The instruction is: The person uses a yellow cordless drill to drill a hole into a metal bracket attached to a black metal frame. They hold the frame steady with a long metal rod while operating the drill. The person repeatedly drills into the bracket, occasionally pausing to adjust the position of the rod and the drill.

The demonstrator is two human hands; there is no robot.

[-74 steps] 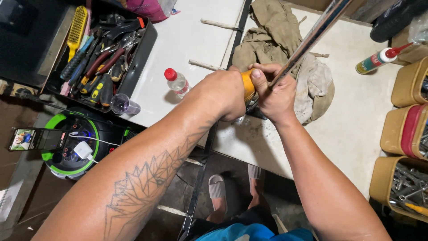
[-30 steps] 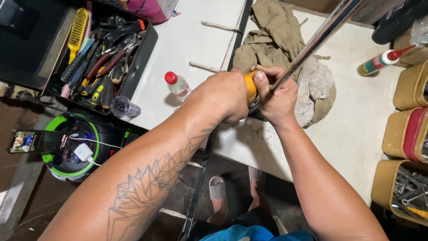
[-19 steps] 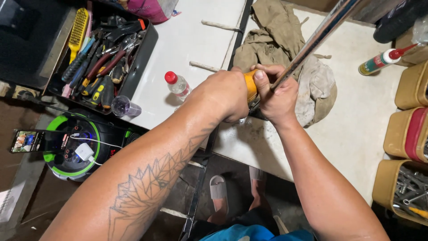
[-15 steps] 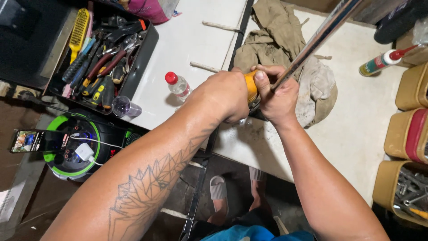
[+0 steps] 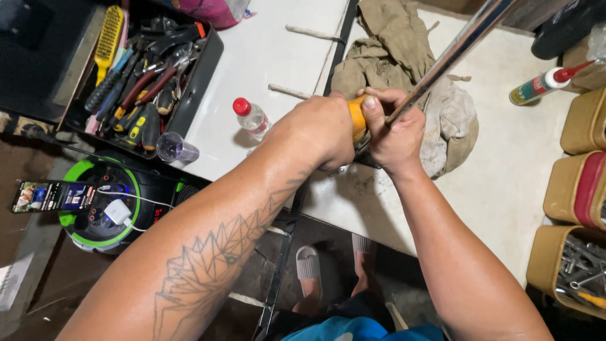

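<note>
Orange-yellow plastic tool handle (image 5: pixel 357 117) sits near the front edge of the white worktable (image 5: pixel 505 183), wrapped tight in the left hand (image 5: pixel 319 131). Right hand (image 5: pixel 394 129) is closed around the base of the long shiny metal rod (image 5: pixel 451 53), thumb pressed on the handle.

Risk, as I judge it: both fists are crowded together, so a slip of the rod could jab knuckles, or swing its far end.

Crumpled khaki rag (image 5: pixel 404 57) lies just behind, likely to snag. Small clear bottle with red cap (image 5: pixel 250 118) stands near left; black tray of hand tools (image 5: pixel 142 82) beyond; glue bottle (image 5: pixel 543 85) well right.
</note>
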